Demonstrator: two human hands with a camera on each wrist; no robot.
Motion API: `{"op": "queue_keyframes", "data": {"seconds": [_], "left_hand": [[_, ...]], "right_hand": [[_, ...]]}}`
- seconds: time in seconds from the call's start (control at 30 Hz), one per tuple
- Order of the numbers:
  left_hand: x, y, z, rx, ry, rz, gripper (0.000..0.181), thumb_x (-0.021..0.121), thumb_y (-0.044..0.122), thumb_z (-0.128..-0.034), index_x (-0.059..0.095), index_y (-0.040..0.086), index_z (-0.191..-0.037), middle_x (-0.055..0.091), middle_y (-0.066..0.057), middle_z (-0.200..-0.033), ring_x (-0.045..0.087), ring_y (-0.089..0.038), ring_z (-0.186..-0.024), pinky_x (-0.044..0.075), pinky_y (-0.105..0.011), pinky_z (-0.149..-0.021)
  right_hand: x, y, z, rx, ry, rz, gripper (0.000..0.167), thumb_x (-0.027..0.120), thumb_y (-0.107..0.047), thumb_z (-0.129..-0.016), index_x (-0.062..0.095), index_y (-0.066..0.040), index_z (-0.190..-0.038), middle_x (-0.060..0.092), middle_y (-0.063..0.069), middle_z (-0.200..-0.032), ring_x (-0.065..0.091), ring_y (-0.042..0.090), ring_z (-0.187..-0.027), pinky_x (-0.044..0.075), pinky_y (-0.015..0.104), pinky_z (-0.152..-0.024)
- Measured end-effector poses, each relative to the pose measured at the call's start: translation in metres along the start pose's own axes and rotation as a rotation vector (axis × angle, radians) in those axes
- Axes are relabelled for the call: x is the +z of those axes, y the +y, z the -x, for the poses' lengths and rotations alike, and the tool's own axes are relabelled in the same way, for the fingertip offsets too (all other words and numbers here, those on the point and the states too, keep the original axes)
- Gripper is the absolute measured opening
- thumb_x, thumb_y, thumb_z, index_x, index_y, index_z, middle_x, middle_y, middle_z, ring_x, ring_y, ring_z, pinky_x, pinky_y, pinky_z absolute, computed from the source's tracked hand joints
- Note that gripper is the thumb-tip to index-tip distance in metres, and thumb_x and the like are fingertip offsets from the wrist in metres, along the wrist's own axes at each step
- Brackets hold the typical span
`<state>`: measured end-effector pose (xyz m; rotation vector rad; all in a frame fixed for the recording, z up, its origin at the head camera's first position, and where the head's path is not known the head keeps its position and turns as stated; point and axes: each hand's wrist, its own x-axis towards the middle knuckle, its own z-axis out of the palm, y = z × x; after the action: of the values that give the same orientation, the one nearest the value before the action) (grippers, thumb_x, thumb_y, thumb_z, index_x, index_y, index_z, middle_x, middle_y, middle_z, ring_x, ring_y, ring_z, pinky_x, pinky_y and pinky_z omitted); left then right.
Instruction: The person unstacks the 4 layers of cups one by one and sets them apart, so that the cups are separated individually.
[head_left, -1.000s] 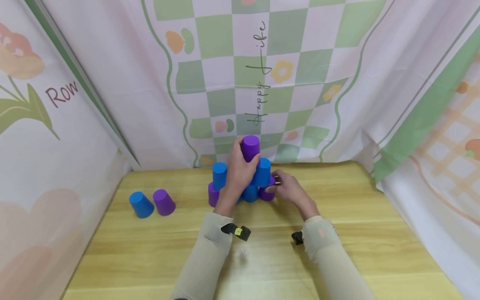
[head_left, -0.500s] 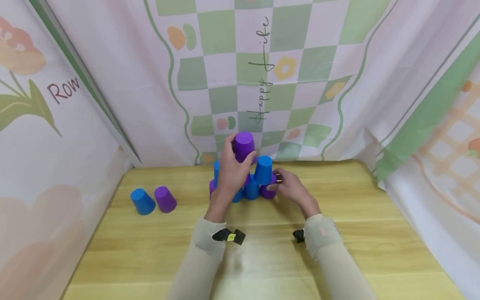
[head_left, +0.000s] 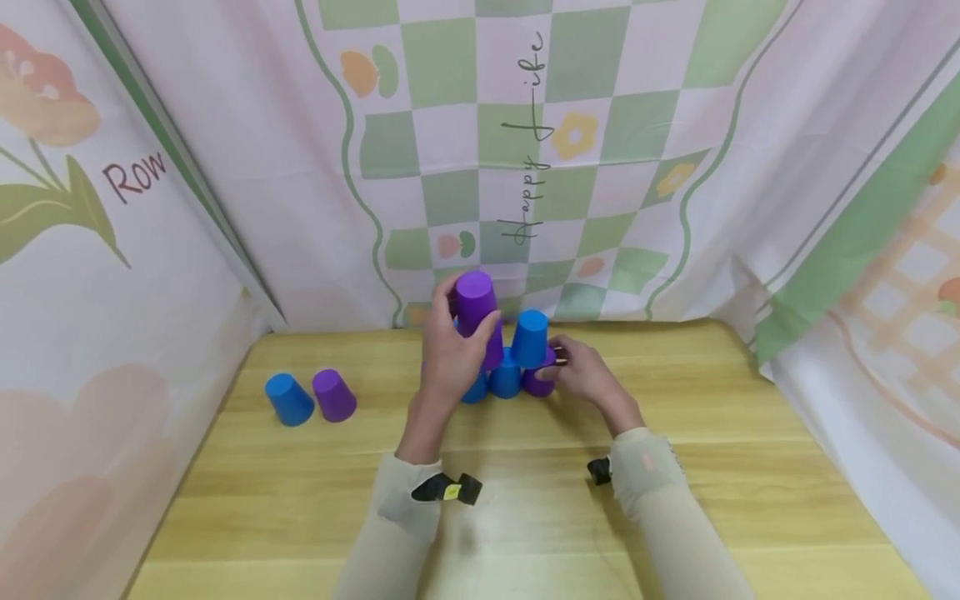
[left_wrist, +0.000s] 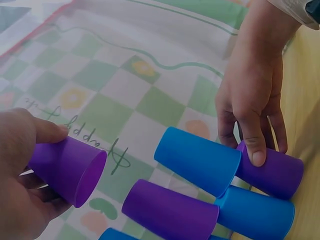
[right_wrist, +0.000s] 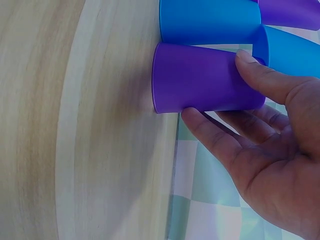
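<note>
My left hand [head_left: 452, 354] grips an upside-down purple cup [head_left: 476, 300] above the stacked cups. A gap separates this cup from the stack in the left wrist view. Below it, a second-row purple cup [left_wrist: 170, 207] stands beside a blue cup [head_left: 530, 339]. Blue cups [head_left: 506, 375] form part of the bottom row. At that row's right end, my right hand [head_left: 587, 379] holds a purple cup [right_wrist: 207, 80] between thumb and fingers, its rim on the table. In the head view, the left hand hides the left side of the stack.
To the left of the stack, a blue cup [head_left: 289, 399] and a purple cup [head_left: 334, 395] stand upside down on the wooden table [head_left: 540, 517]. A checkered curtain [head_left: 442, 142] hangs just behind the stack.
My left hand has shifted left with the purple cup, rising slightly and then lowering a little. The right hand stays at the bottom-right purple cup.
</note>
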<state>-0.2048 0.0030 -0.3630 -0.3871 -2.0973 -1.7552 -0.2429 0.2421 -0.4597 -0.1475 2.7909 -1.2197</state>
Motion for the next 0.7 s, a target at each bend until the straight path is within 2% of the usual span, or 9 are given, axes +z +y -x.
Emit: {"op": "queue_keyframes", "data": {"seconds": [0.13, 0.3, 0.53, 0.7], "left_hand": [[-0.009, 0.000, 0.006, -0.020, 0.033, -0.002, 0.066, 0.078, 0.011, -0.0959, 0.043, 0.008, -0.151, 0.059, -0.013, -0.143, 0.060, -0.030, -0.132, 0.053, -0.052, -0.111], [-0.023, -0.004, 0.014, -0.015, 0.073, -0.017, 0.065, 0.077, 0.011, -0.0960, 0.043, 0.006, -0.151, 0.059, -0.014, -0.144, 0.059, -0.030, -0.134, 0.049, -0.049, -0.115], [-0.045, -0.016, 0.026, -0.017, 0.159, -0.010, 0.065, 0.079, 0.007, -0.0937, 0.046, 0.004, -0.149, 0.062, -0.016, -0.141, 0.062, -0.031, -0.131, 0.050, -0.048, -0.115], [-0.058, -0.027, 0.035, -0.062, 0.194, -0.005, 0.064, 0.079, 0.008, -0.0944, 0.046, 0.005, -0.149, 0.060, -0.015, -0.143, 0.060, -0.031, -0.134, 0.047, -0.049, -0.118]], "right_hand": [[-0.001, 0.000, -0.001, -0.006, -0.009, 0.001, 0.053, 0.075, -0.018, -0.097, 0.054, 0.003, -0.140, 0.063, 0.029, -0.139, 0.061, 0.047, -0.131, 0.055, 0.057, -0.106], [-0.002, 0.000, -0.001, -0.010, -0.013, 0.008, 0.053, 0.075, -0.019, -0.098, 0.054, 0.004, -0.141, 0.062, 0.030, -0.140, 0.060, 0.048, -0.132, 0.054, 0.058, -0.108], [-0.002, -0.001, -0.001, -0.008, -0.016, 0.013, 0.055, 0.075, -0.019, -0.098, 0.053, 0.005, -0.142, 0.061, 0.031, -0.141, 0.059, 0.048, -0.132, 0.053, 0.059, -0.109], [-0.003, -0.002, -0.001, 0.003, -0.027, 0.005, 0.056, 0.074, -0.019, -0.098, 0.051, 0.005, -0.144, 0.059, 0.032, -0.143, 0.058, 0.049, -0.133, 0.052, 0.059, -0.109]]}}
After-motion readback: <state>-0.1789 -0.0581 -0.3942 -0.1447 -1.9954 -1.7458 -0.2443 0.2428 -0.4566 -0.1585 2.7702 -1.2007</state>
